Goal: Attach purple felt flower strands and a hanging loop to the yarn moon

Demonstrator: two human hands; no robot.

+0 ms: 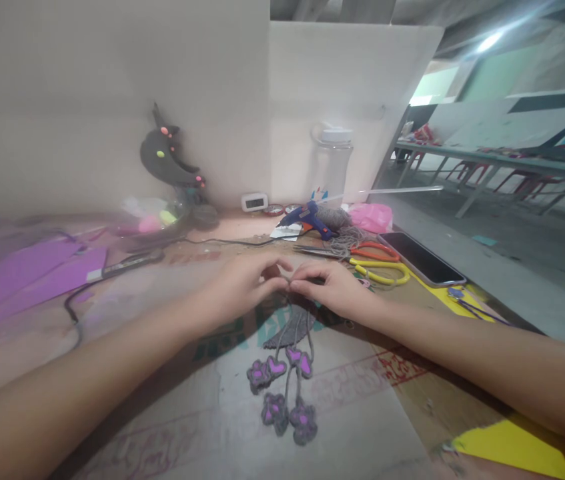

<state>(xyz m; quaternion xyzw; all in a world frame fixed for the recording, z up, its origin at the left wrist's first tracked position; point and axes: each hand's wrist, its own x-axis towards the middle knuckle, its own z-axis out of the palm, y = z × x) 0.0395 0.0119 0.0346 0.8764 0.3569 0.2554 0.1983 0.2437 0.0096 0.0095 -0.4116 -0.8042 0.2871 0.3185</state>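
On the table (232,225), flowers (303,421) already strung

Nearest, these were hung below the grey crescent (293,328). Just beyond, left hand (248,283) and right hand (336,285) were nearly closed, apparently pinched on its top; whether fastening remained could not be judged. Farther, a glue gun (307,214) was unheld.

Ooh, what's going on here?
A person's left hand and right hand meet just above a grey moon-shaped decoration. It's too blurry to tell exactly what they're pinching. Purple-and-grey flowers are strung below it. Past the hands lies a blue glue gun, with a phone off to the right.
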